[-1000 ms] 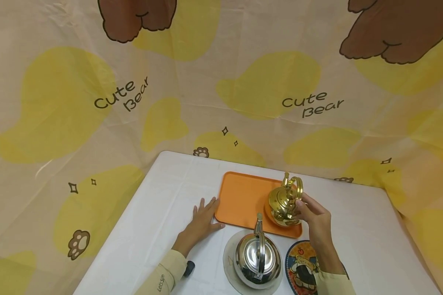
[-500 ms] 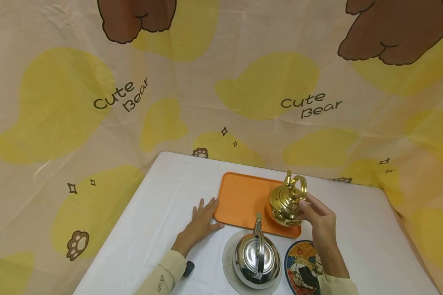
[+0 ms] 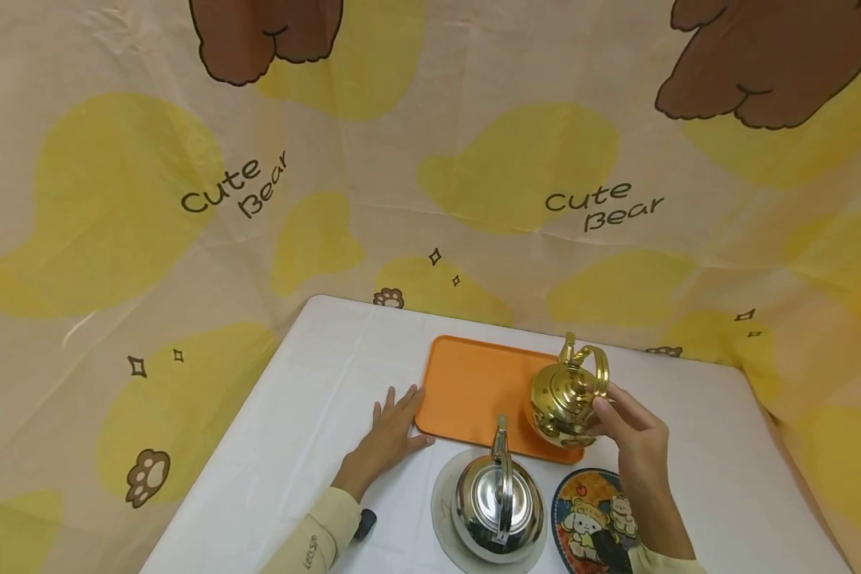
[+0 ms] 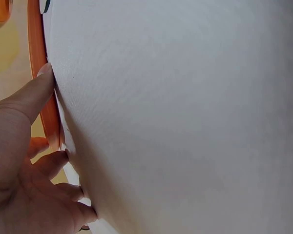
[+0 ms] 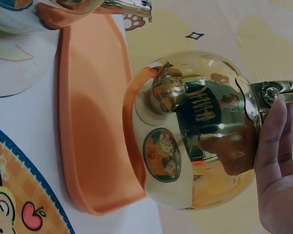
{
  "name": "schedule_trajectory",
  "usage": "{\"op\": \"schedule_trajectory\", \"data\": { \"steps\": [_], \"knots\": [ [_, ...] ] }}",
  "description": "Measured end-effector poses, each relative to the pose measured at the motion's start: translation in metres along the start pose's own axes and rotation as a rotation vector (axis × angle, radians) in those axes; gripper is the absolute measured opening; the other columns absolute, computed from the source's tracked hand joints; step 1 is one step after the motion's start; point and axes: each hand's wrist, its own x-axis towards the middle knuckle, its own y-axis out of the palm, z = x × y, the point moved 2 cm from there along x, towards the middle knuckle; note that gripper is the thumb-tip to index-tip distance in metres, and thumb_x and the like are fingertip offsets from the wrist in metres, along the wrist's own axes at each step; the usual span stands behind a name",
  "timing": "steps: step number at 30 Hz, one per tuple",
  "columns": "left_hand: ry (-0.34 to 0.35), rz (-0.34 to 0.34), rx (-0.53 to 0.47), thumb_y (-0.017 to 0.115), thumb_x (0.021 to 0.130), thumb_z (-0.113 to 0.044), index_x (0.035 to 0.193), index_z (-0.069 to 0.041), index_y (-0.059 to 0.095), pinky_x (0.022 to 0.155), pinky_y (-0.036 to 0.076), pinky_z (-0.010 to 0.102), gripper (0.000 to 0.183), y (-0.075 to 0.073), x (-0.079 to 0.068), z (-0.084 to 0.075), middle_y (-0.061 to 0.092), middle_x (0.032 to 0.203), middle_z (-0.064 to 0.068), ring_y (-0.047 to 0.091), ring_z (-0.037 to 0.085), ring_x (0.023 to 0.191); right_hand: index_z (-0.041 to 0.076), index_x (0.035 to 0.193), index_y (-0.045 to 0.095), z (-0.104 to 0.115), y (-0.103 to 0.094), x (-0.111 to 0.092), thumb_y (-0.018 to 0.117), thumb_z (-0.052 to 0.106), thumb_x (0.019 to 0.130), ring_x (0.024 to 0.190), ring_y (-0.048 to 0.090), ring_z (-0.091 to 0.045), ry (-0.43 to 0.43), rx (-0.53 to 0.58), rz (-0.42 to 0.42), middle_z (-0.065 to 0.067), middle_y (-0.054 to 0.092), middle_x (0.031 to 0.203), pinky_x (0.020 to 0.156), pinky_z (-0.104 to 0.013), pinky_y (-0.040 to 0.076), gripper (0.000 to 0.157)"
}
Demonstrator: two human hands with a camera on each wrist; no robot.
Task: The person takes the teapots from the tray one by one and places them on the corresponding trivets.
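Observation:
A shiny gold teapot (image 3: 563, 406) is over the right end of an orange tray (image 3: 466, 391). My right hand (image 3: 642, 450) grips its arched handle from the right, with the thumb on the near side. In the right wrist view the teapot's round body (image 5: 215, 190) shows the table things mirrored in it, and the fingers (image 5: 273, 141) meet the handle at its base. My left hand (image 3: 387, 442) lies with spread fingers at the tray's left edge. Up close in the left wrist view, the left thumb (image 4: 36, 92) touches the tray's orange rim (image 4: 36, 34).
A silver kettle (image 3: 477, 518) stands on a pale round mat (image 3: 442, 494) in front of the tray. Right of it lies a round mat with cartoon bears (image 3: 581, 518), partly behind the right forearm. A small black object (image 3: 365, 524) sits by the left sleeve.
The gold teapot has shifted a little to the right in my right hand, toward the tray's right edge. More of the bear mat shows. My left hand stays at the tray.

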Motion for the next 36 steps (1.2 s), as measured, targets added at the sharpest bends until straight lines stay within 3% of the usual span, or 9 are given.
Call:
{"op": "schedule_trajectory", "data": {
  "steps": [8,20,28,36],
  "knots": [
    [0.009,-0.005,0.009,0.082,0.094,-0.033,0.164,-0.005,0.038,0.124,0.007,0.077,0.087,-0.001,-0.001,-0.001,0.032,0.171,0.022,0.010,0.057,0.159,-0.018,0.133,0.063,0.005,-0.004,-0.008,0.059,-0.010,0.102,0.075,0.071,-0.016,-0.051,0.060,-0.009,-0.009,0.078,0.106,0.065,-0.024,0.061,0.032],
    [-0.002,0.005,0.026,0.081,0.094,-0.034,0.165,-0.007,0.036,0.125,0.007,0.075,0.089,0.000,0.000,0.000,0.030,0.172,0.020,0.009,0.054,0.160,-0.021,0.131,0.062,0.010,-0.012,-0.020,0.058,-0.014,0.100,0.076,0.071,-0.016,-0.055,0.081,-0.017,-0.008,0.074,0.106,0.063,-0.025,0.060,0.032],
    [0.011,-0.005,0.022,0.082,0.093,-0.033,0.164,-0.004,0.037,0.123,0.008,0.077,0.089,0.000,0.000,0.000,0.032,0.171,0.022,0.012,0.057,0.159,-0.021,0.134,0.059,0.012,-0.020,-0.032,0.058,-0.014,0.101,0.080,0.071,-0.016,-0.048,0.034,-0.005,-0.007,0.074,0.114,0.064,-0.026,0.061,0.034],
    [0.010,-0.003,0.027,0.082,0.093,-0.033,0.164,-0.004,0.038,0.123,0.009,0.078,0.089,-0.001,0.000,-0.001,0.032,0.171,0.023,0.012,0.057,0.158,-0.019,0.137,0.058,0.019,-0.026,-0.047,0.059,-0.010,0.103,0.084,0.069,-0.016,0.020,-0.024,-0.037,-0.005,0.074,0.117,0.065,-0.028,0.060,0.035]
  ]
}}
